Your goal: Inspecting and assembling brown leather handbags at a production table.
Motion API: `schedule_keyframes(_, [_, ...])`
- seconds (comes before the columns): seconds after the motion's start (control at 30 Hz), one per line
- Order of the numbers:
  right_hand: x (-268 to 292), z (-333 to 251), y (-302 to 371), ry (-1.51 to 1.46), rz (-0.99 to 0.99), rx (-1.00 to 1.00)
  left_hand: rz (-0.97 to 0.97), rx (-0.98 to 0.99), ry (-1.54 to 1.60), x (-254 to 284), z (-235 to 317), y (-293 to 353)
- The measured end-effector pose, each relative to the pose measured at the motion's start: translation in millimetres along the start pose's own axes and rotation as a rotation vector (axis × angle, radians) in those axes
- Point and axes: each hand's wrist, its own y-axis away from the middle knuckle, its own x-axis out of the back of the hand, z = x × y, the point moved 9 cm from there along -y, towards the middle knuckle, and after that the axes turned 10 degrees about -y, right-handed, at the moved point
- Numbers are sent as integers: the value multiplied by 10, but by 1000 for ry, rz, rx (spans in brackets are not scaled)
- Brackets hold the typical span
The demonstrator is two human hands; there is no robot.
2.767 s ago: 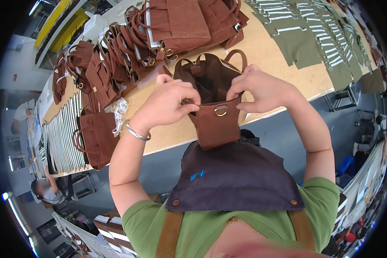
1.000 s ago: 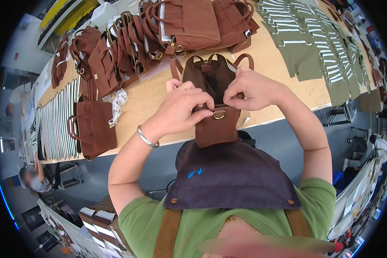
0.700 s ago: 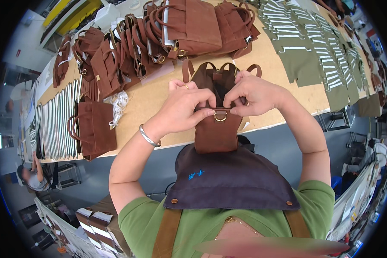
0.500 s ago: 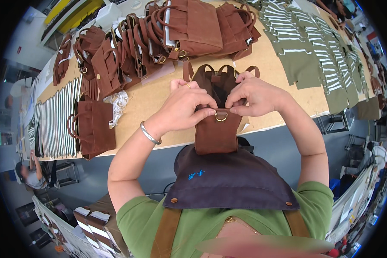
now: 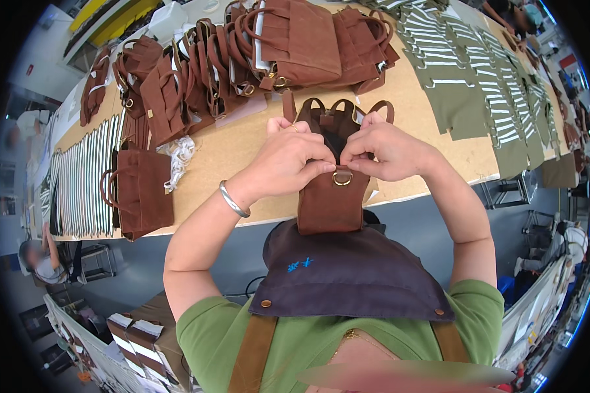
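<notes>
A brown leather handbag (image 5: 331, 209) stands end-on at the table's near edge, its top open and its dark inside showing between two loop handles. On the end facing me hangs a gold D-ring (image 5: 342, 183) from a short leather tab. My left hand (image 5: 292, 159) pinches the bag's top rim just left of the tab, thumb and forefinger pressed together. From the other side my right hand (image 5: 385, 152) pinches the same rim, its fingertips close to the left ones. Whatever lies under the fingertips is hidden.
Brown handbags (image 5: 301, 42) are heaped along the table's far side. One more handbag (image 5: 144, 193) stands at left, beside white straps (image 5: 180, 157) and a row of thin upright panels (image 5: 88, 190). Olive pieces with white strips (image 5: 465, 98) cover the right. A person (image 5: 42, 259) is at far left.
Both hands keep their pinch on the rim. The left fingertips have shifted slightly to the right, and the right ones slightly to the left, so they are nearer each other.
</notes>
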Motion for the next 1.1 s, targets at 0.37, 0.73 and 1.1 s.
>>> schedule_keyframes(0.37, [-71,89,4,0,56,-4,-93,-6,80,-53,-89,9])
schedule_keyframes(0.73, [-180,-321,190,38,63,-6,-72,-173,1,23,247,82])
schedule_keyframes(1.1, [268,-118,783,242,784,-148,-106,258,-160,-489,-590,774])
